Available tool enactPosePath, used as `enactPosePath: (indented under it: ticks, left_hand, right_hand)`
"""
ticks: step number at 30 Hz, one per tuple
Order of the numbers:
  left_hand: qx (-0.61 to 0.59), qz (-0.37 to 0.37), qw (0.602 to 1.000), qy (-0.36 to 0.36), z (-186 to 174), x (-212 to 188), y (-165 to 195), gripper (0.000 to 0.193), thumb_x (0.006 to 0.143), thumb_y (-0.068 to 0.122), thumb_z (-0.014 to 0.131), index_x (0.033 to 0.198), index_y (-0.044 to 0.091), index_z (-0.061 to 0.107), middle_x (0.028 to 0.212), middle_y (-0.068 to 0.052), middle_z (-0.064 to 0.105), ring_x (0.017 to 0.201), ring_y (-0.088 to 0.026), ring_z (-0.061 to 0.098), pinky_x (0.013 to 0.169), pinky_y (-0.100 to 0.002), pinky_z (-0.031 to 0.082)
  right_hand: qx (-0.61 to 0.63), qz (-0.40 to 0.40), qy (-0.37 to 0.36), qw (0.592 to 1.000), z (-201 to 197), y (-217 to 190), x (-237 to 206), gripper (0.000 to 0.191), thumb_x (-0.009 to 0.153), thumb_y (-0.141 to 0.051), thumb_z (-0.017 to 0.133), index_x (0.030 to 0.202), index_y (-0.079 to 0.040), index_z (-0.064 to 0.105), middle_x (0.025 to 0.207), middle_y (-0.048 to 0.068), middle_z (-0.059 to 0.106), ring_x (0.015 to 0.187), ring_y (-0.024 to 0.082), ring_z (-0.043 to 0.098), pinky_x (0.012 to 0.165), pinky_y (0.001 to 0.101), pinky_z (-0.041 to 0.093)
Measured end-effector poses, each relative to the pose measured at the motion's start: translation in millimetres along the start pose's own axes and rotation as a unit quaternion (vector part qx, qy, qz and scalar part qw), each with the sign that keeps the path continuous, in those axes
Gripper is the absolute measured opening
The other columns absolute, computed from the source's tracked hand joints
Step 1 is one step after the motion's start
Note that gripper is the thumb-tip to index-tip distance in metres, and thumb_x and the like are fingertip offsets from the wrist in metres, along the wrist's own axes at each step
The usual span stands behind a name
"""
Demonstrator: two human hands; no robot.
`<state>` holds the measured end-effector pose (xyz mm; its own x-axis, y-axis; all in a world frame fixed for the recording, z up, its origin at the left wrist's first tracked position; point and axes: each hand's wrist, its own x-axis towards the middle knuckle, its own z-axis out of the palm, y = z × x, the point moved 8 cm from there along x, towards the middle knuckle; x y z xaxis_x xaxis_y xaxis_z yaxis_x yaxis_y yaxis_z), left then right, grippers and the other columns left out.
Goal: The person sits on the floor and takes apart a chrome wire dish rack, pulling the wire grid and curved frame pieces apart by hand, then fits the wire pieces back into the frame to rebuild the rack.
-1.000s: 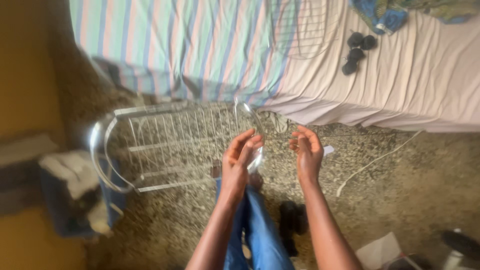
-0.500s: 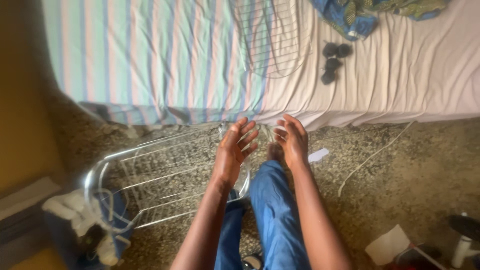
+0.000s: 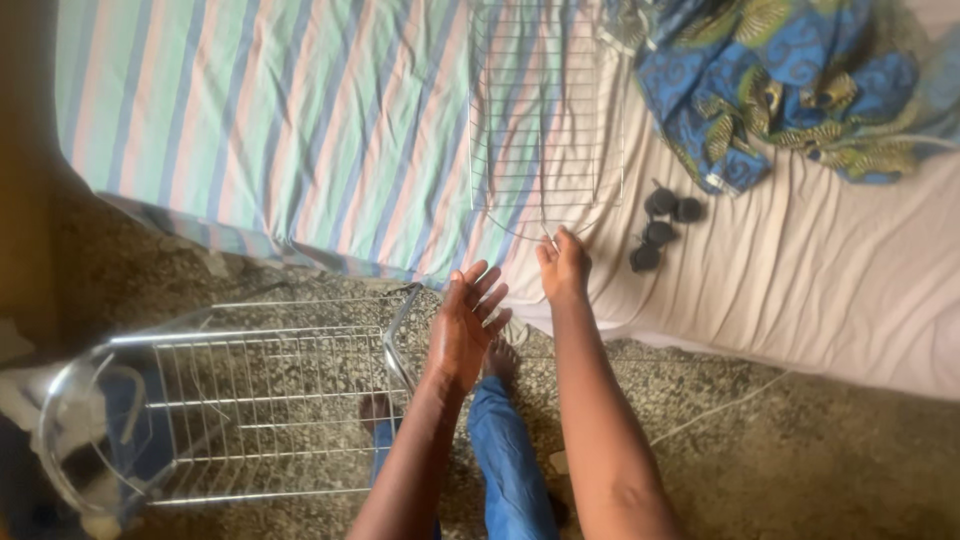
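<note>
Wire shelf (image 3: 545, 120) lies on the bed just past the right hand (image 3: 565, 268), whose fingers touch its rim without gripping; the left hand (image 3: 467, 325) is open and empty beside the wire rack (image 3: 270, 400).

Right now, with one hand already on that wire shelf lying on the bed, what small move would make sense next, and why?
Probably close the right hand on the wire shelf's near rim: its fingertips already touch that curved edge. The left hand hangs open and empty above the wire rack frame on the floor.
</note>
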<state>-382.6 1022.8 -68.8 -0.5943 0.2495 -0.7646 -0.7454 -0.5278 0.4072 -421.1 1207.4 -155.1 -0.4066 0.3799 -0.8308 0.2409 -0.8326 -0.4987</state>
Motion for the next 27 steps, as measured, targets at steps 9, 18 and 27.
enactPosePath:
  ticks: [9, 18, 27]
  left_hand:
    - [0.015, 0.033, 0.999, 0.033, -12, -24, 13, 0.063, 0.101, 0.044, 0.045, 0.152, 0.007, 0.043, 0.151, -0.014, 0.054, 0.131, -0.028, 0.056, 0.107, -0.042, 0.047]
    - [-0.021, 0.064, 0.998, 0.006, -112, -125, 2, 0.063, 0.100, 0.045, 0.052, 0.150, 0.008, 0.047, 0.149, -0.013, 0.057, 0.130, -0.027, 0.059, 0.105, -0.040, 0.047]
    - [0.008, 0.072, 0.995, -0.069, -276, -319, -5, 0.063, 0.101, 0.045, 0.054, 0.151, 0.008, 0.046, 0.147, -0.016, 0.058, 0.132, -0.029, 0.058, 0.108, -0.043, 0.047]
  right_hand:
    - [-0.013, 0.012, -0.117, 0.993, 22, -8, 6, 0.062, 0.100, -0.007, 0.057, 0.155, 0.004, 0.030, 0.120, 0.024, 0.059, 0.094, 0.020, 0.066, 0.080, 0.0368, 0.054]
    - [-0.051, -0.045, -0.197, 0.978, -79, 81, -117, 0.078, 0.104, -0.006, 0.055, 0.168, -0.022, 0.012, 0.149, 0.022, 0.060, 0.068, 0.006, 0.052, 0.065, 0.0228, 0.047]
    - [0.005, -0.083, -0.123, 0.989, -258, 251, -288, 0.050, 0.106, -0.035, 0.061, 0.153, -0.024, 0.045, 0.127, 0.009, 0.071, 0.066, 0.003, 0.052, 0.051, 0.0173, 0.040]
